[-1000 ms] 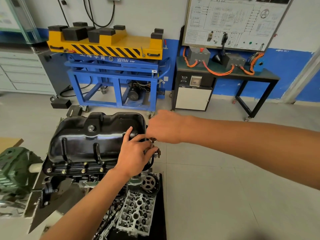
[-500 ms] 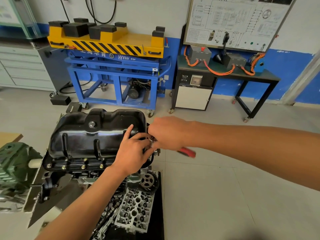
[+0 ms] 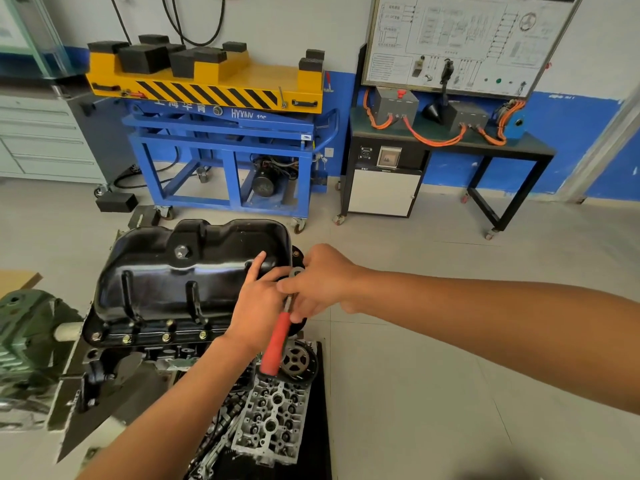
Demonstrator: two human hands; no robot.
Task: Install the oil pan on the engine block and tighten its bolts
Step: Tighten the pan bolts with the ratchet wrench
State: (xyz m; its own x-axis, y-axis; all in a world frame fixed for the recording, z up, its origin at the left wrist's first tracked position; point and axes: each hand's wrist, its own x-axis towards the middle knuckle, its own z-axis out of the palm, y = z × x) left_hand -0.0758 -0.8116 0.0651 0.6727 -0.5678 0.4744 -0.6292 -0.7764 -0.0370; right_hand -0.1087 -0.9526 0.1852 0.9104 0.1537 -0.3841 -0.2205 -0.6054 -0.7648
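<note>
Ratchet work at the right end of the oil pan (image 3: pixel 180 282) is the step in hand, as I judge it. The black pan sits sump-up on the engine block (image 3: pixel 145 344) with its flange down on the block. A row of bolts (image 3: pixel 166 337) shows along the pan's near edge, so the seating looks done and tightening is what remains.

The ratchet (image 3: pixel 277 344) stands at the pan's right end, its round head (image 3: pixel 296 271) just beside the end flange and its red handle slanting away from the pan toward the camera. The right hand (image 3: pixel 322 282) grips the shank just below the head, fingers (image 3: pixel 304 308) curled round it. A hold so near the head gives little leverage, which probably suits running a bolt down rather than the final pull.

The left hand (image 3: pixel 258 303) lies against the pan's right end wall, forefinger (image 3: pixel 258 265) straight up the black metal, likely bracing the hand and keeping the socket square. Whether its other fingers pinch the socket I cannot tell, because the right thumb covers them. The bolt being worked is hidden too.

On the camera's side of the pan lie a sprocket (image 3: pixel 298 362) and a cylinder head (image 3: pixel 273 420). The handle's end hangs close above them and could catch on a wide swing.
</note>
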